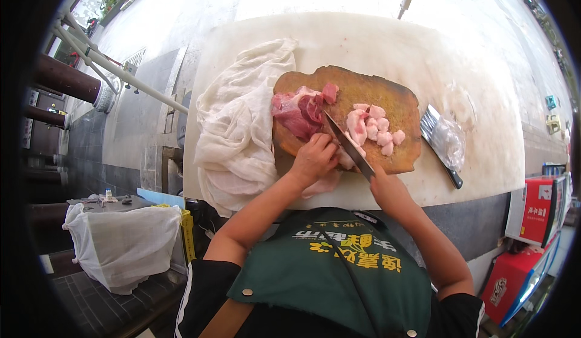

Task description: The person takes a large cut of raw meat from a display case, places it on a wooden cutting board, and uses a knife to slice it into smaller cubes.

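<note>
My right hand [391,192] grips a long knife [349,147] whose blade slants up and left over a wooden chopping board [390,97]. Close to the blade's left side, my left hand [316,155] presses with bent fingers on a strip of pale fat or skin [324,183], part of which hangs over the board's near edge. A large piece of raw red meat [297,113] lies at the board's left, just beyond my left hand. One small red chunk [330,93] sits at its upper right. Right of the blade are several pale fatty chunks [374,124].
A crumpled white cloth [245,115] covers the left part of the white table [363,43]. To the board's right, a black-handled cleaver [447,168] lies partly under a clear plastic bag [449,143]. Red coolers [517,274] stand at lower right, a cloth-draped crate [127,242] at lower left.
</note>
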Demonstrator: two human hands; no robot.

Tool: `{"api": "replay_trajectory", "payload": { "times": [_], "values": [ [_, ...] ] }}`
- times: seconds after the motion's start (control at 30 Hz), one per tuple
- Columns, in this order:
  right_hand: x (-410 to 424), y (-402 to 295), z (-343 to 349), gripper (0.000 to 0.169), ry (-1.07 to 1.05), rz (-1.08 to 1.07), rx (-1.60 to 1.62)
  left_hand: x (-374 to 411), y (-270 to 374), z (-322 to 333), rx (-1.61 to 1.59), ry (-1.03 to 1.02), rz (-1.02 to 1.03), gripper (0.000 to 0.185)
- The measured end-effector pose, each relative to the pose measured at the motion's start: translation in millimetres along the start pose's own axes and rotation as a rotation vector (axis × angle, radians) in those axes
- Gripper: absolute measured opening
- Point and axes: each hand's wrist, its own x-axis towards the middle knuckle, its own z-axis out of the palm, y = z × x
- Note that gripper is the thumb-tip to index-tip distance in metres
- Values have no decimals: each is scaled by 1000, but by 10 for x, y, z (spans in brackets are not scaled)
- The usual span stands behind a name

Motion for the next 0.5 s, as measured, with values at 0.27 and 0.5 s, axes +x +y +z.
{"api": "replay_trajectory", "payload": {
  "times": [0.27, 0.5],
  "values": [
    [-524, 163, -472, 16, -121, 142, -33, -92, -48, -46, -81, -39, 66, 29],
    [-648, 297, -300, 16, -62, 119, -60, 110, 26, 102, 67, -246, 260, 26]
  ]
}}
